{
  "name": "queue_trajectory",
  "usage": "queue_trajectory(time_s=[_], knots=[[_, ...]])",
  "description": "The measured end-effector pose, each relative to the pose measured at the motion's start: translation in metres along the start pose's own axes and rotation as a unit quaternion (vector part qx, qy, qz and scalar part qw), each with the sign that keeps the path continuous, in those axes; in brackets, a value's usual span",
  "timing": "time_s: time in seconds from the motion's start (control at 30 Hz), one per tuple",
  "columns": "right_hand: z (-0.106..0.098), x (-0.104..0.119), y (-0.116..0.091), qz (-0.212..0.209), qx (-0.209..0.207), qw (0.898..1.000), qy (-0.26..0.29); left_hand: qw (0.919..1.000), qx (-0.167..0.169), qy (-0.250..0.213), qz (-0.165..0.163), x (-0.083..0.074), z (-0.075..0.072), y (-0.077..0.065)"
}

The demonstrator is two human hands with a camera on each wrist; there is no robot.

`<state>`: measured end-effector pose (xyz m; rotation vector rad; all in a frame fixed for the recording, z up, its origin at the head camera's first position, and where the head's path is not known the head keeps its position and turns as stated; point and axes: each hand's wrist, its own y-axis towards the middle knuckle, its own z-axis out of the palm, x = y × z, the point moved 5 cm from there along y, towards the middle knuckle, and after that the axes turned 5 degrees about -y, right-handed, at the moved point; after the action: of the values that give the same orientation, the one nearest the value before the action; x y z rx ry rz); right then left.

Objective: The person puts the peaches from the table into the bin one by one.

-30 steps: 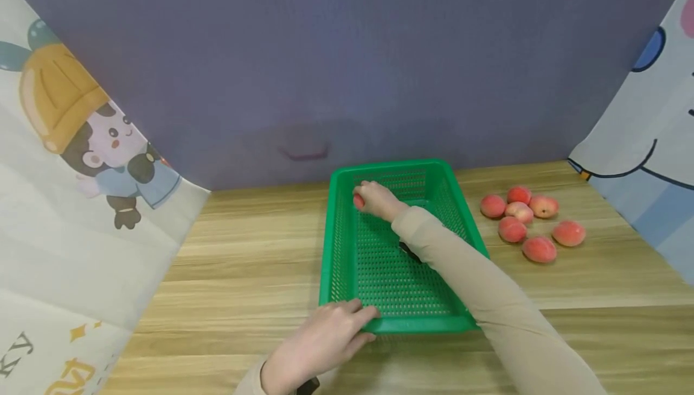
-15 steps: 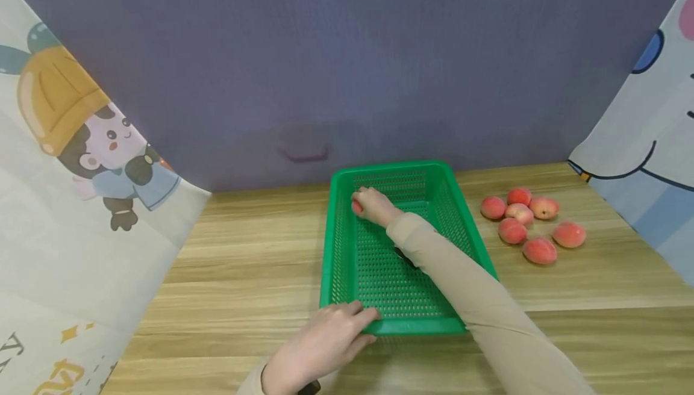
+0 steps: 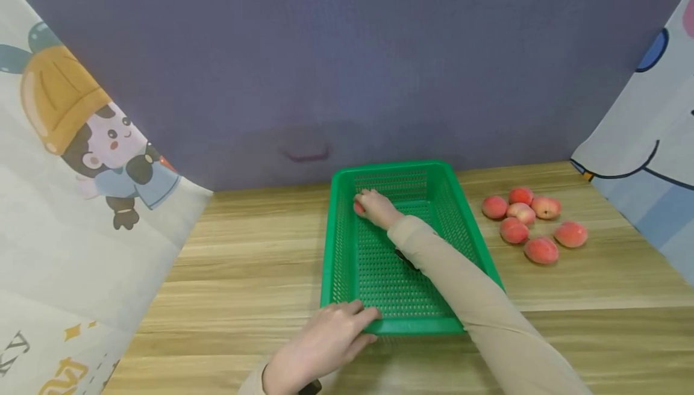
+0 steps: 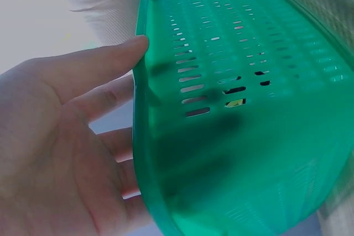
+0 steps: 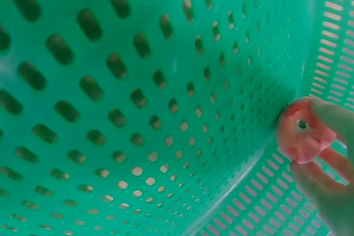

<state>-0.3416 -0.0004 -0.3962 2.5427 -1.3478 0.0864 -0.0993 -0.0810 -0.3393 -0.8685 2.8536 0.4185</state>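
A green perforated plastic basket stands on the wooden table. My right hand reaches inside it to the far left corner and holds a reddish peach by its fingers and thumb. In the right wrist view that peach shows its stem hollow and sits low, against or very close to the perforated surface; contact is hard to tell. At the near left corner, my left hand grips the basket rim. The left wrist view shows the thumb on the rim's outer side, the other fingers beyond it.
Several loose peaches lie on the table to the right of the basket. A dark grey-purple panel rises behind the table. Printed cartoon sheets hang left and right.
Compared with a second ago, my right hand is slightly lower in the basket's far left corner, still holding the peach. Over the last half second it barely moves. The left hand keeps its place.
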Motion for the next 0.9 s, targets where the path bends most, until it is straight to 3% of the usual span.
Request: queue_trajectory(time_s=[0.57, 0.9], knots=[[0.005, -0.001, 0.0, 0.009, 0.015, 1.0, -0.014, 0.9999, -0.009, 0.013, 0.0, -0.001, -0.002, 0.0], [-0.006, 0.003, -0.001, 0.004, 0.011, 1.0, -0.005, 1.0, -0.004, -0.005, 0.002, 0.001, 0.0, 0.0]])
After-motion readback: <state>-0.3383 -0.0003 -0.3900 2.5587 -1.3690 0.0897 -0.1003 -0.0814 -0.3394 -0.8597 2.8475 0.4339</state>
